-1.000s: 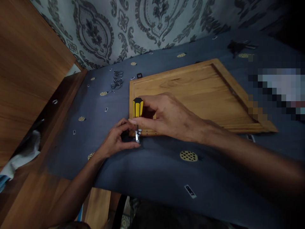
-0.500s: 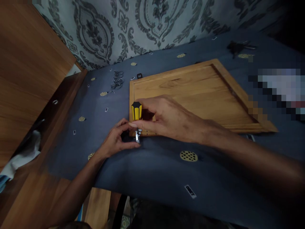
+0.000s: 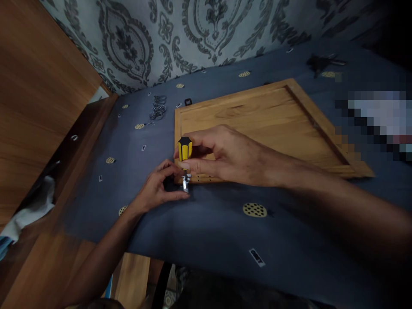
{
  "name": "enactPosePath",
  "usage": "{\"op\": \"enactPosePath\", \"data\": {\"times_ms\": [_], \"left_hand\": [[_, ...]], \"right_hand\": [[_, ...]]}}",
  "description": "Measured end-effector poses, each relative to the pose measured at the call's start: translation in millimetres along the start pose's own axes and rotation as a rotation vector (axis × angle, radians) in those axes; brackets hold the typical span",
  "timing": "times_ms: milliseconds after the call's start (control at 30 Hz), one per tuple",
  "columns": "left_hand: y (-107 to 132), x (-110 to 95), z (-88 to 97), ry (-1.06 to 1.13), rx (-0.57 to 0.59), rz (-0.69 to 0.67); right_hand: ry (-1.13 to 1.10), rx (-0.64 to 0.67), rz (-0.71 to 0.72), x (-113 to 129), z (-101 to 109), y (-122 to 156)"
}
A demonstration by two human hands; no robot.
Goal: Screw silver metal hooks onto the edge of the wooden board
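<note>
A framed wooden cabinet door (image 3: 251, 122) lies flat on the bed or table covered in dark blue cloth. At its near left corner sits a small shiny metal hinge (image 3: 186, 184). My left hand (image 3: 154, 186) pinches this hinge, its thumb in front and its fingers at the door's edge. A yellow and black screwdriver (image 3: 184, 150) stands upright over the hinge, its shaft reaching down to the metal. Around its handle are the thumb and fingers of my right hand (image 3: 231, 156), whose wrist passes over the door. The tip's exact contact point is too small to make out.
Several metal hinges (image 3: 158, 109) lie on the blue cloth (image 3: 199, 231) beyond my left hand. A small black piece (image 3: 188, 102) rests by the door's far left corner. A dark tool-like object (image 3: 323, 63) lies at the far right. Wooden furniture (image 3: 41, 103) borders the left side.
My right hand has risen slightly and its thumb and fingers have shifted round the screwdriver handle. The left hand, hinge and door stay in place.
</note>
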State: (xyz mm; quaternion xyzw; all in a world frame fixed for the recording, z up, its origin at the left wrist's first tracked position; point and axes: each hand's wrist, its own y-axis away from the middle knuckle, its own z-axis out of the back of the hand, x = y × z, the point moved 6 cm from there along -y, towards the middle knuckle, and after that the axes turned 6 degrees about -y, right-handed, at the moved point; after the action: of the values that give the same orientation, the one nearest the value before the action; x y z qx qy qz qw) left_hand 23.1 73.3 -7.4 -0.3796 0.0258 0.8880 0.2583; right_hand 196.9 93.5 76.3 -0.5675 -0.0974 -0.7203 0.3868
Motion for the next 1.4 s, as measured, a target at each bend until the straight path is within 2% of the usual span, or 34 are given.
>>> {"op": "enactPosePath", "data": {"times_ms": [100,267,433,667,1133,1300,1400], "left_hand": [[-0.1,0.8,-0.5,-0.005,0.008,-0.010],[0.6,2.2,-1.2,0.005,-0.003,-0.048],[1.1,5.0,-1.8,0.020,-0.014,-0.030],[1.0,6.0,-1.5,0.011,-0.009,-0.014],[1.4,3.1,-0.8,0.017,-0.014,-0.042],[0.7,1.4,1.0,-0.009,-0.015,-0.026],[0.6,1.8,1.1,-0.012,-0.009,-0.017]], "right_hand": [[-0.006,0.008,0.025,0.5,-2.4,-0.3],[0.110,-0.082,0.071,4.2,-4.2,-0.2],[0.136,-0.126,0.094,5.8,-6.7,0.6],[0.151,-0.141,0.129,7.6,-6.3,0.2],[0.174,-0.155,0.110,7.1,-6.1,0.5],[0.172,-0.299,0.096,11.5,6.1,1.4],[0.201,-0.324,0.095,10.8,9.5,1.6]]}}
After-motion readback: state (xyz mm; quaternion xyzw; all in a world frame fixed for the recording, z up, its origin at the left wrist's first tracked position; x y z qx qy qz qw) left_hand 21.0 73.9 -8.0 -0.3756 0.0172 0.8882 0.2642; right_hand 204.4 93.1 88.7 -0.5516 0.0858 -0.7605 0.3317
